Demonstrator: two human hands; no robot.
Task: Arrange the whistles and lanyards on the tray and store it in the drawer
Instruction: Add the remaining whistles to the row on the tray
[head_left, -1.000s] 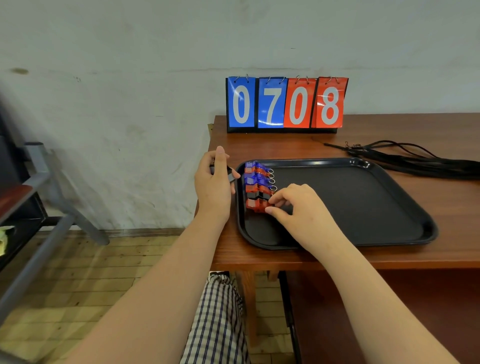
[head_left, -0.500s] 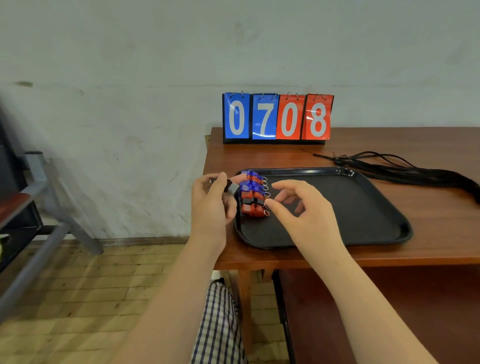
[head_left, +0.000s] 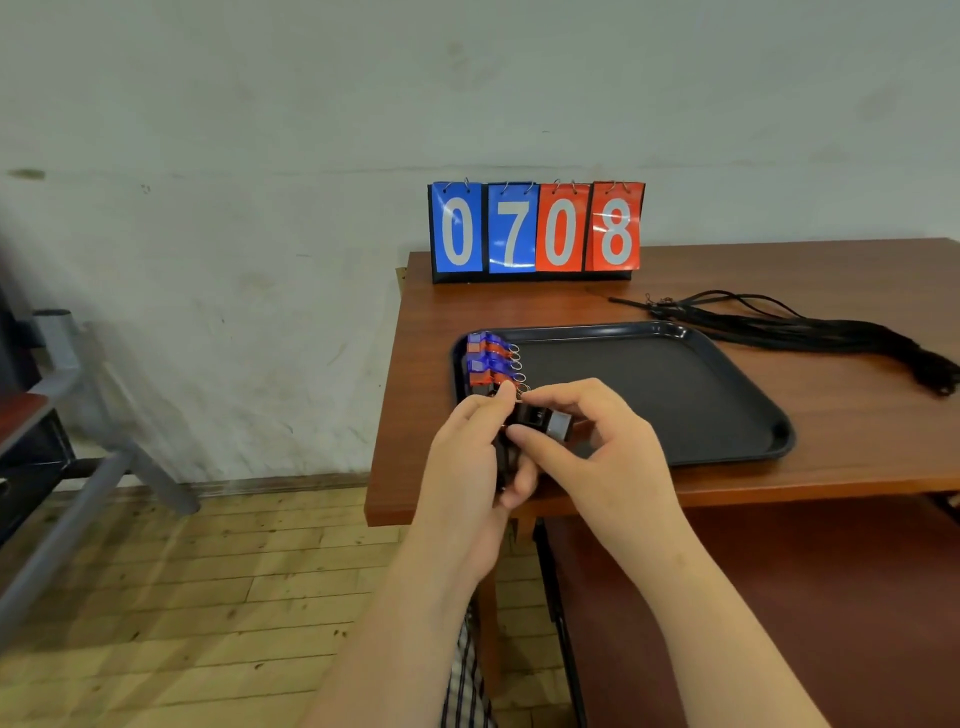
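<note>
While both hands are meeting just above the near left corner of the black rectangular plastic tray (head_left: 649, 395), the left hand (head_left: 465, 462) is closing its grip from the left on a black plastic whistle with a grey end (head_left: 540, 418). Its fingers are curling, and something dark lower in the palm is too hidden to make out. The right hand (head_left: 592, 441) is pinching the same whistle from the right, thumb beneath and forefinger on top, so both grips are closed on it.

Judging by this shared hold, the whistle is being passed across or turned so that it is lying the same way as the others before going down.

Just beyond the grip, a row of blue and red plastic whistles (head_left: 491, 358) is lying side by side along the tray's left wall, metal rings all facing right. The slot for this one appears to be directly under the grip, at the near end of the row. Those whistles are the only things lying in the tray.

Farther right and well apart from the grip, a bundle of black cord lanyards (head_left: 831, 335) is lying on the brown wooden worktop (head_left: 857, 457), outside the tray and not yet arranged.
</note>
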